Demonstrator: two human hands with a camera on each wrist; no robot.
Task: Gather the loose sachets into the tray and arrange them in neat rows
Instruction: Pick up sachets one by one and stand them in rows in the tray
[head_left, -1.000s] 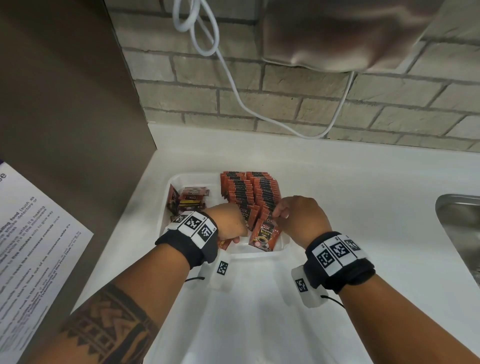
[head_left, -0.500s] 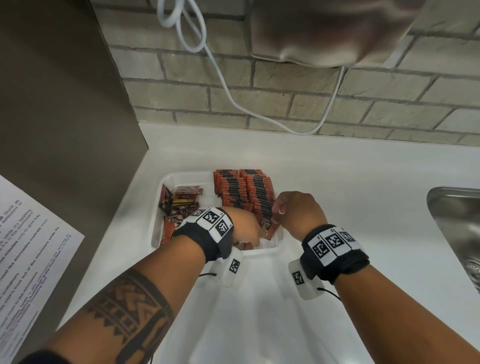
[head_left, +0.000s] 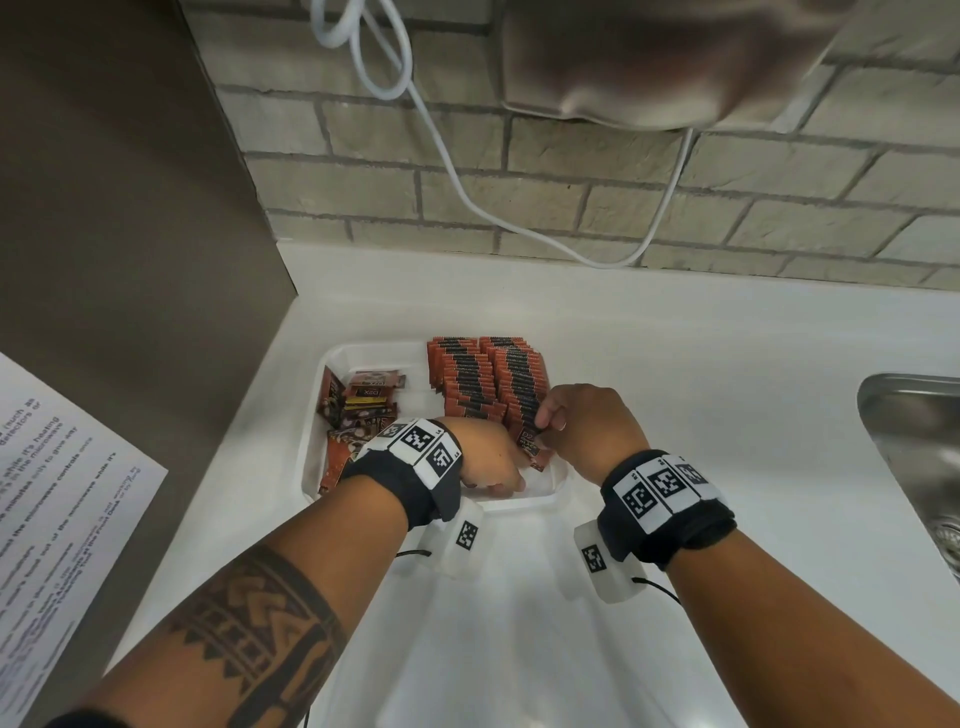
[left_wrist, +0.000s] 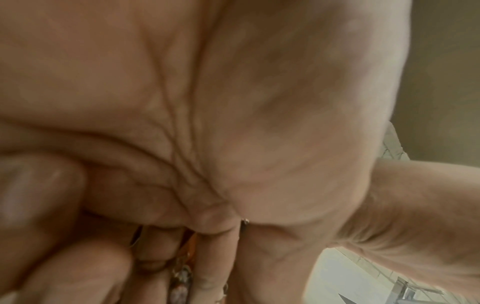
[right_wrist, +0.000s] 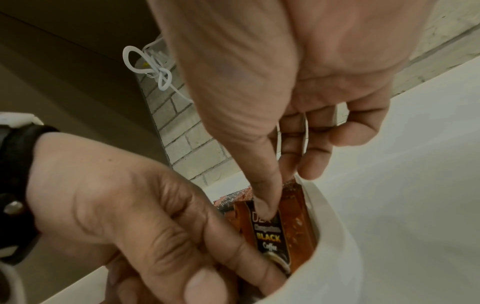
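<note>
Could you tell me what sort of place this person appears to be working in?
Probably a shared kitchenette or office pantry: a white countertop against a brick wall, a steel sink at the right, and a tray of coffee sachets.

White tray (head_left: 318, 415) on white worktop (head_left: 675, 374): two upright rows of orange sachets (head_left: 485, 376) at right, jumbled loose sachets (head_left: 358, 410) at left. Left hand (head_left: 485, 457) reached inside near edge; right hand (head_left: 587, 423) pinched front sachet (head_left: 530, 441). Steel sink (head_left: 914, 441) at right.
</note>
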